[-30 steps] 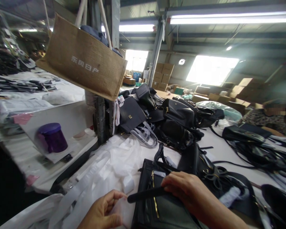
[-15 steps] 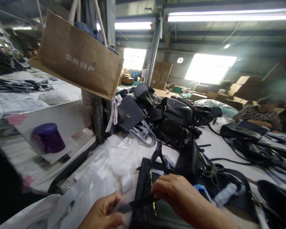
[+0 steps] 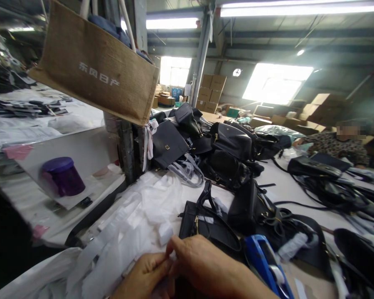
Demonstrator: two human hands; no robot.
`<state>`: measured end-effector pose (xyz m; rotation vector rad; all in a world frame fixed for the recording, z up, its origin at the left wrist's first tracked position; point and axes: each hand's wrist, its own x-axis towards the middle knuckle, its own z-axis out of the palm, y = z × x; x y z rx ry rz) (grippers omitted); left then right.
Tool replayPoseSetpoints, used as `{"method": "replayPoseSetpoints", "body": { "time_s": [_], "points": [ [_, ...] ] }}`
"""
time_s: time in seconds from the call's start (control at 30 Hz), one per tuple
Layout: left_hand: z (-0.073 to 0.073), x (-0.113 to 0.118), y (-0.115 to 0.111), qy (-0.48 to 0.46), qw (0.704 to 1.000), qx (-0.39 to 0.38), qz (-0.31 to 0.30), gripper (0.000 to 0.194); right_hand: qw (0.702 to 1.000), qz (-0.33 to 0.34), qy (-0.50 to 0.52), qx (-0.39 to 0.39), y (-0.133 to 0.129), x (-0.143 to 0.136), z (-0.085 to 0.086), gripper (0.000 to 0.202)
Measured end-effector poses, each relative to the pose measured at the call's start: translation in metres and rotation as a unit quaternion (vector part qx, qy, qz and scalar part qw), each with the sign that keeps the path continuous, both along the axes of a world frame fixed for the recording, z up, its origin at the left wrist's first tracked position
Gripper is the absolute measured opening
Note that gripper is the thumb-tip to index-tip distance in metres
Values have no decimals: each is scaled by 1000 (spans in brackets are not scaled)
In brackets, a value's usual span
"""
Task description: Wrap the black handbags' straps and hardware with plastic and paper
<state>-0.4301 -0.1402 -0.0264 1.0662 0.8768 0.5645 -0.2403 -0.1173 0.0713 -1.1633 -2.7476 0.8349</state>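
The black handbag [image 3: 205, 226] is laid flat on the tabletop [image 3: 286, 189], long axis crosswise, handle pointing away. Left hand [image 3: 146, 276] and right hand [image 3: 202, 265] are met fingertip to fingertip at its near edge; what is pinched cannot be told.

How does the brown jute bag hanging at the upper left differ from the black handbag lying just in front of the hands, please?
The jute bag is brown, coarse-woven and carries pale printed lettering; the black handbag is smooth and dark, with a gold zip. The jute bag hangs tilted in the air from pale handles; the handbag lies flat on the white table, its handle up. The jute bag is far from the hands; the handbag lies just beyond the right hand. Both have carrying handles.
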Motion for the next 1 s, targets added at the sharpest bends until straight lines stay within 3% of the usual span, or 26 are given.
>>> {"method": "replayPoseSetpoints", "body": {
  "time_s": [0.1, 0.23, 0.3, 0.5, 0.6, 0.7, 0.77, 0.83, 0.93, 1.0],
  "points": [
    [-2, -1, 2, 21, 999, 28, 10, 52, 1000, -10, -3, 6, 0, 3, -8, 37],
    [-5, -11, 2, 97, 993, 62, 26, 55, 998, -62, -21, 20, 3, 21, -3, 23],
    [-4, -11, -1, 105, 992, 56, 33, 56, 998, -60, -15, 6, 2, 23, -2, 29],
    [15, 6, -5, 55, 994, 57, 74, 54, 1000, 9, 6, 5, -6, -5, -7, 36],
    [28, 7, 4, -3, 994, 36, 103, 42, 997, 5, 71, -41, -3, -18, -7, 36],
    [37, -1, 14, -71, 992, 13, 102, 51, 997, -2, 71, -29, 3, -27, -11, 25],
    [43, -13, 15, -106, 992, -6, 62, 55, 998, 2, 67, -21, 8, -29, -12, 12],
    [47, -35, 10, -120, 992, -34, 15, 58, 996, -12, 88, -18, 12, -27, -11, 13],
    [44, -88, -7, -113, 989, -78, -59, 66, 985, -77, 154, 16, 20, -19, -7, 20],
    [36, -132, -22, -44, 987, -98, -120, 74, 973, -124, 187, 53, 25, -12, -6, 22]
  ]
}}
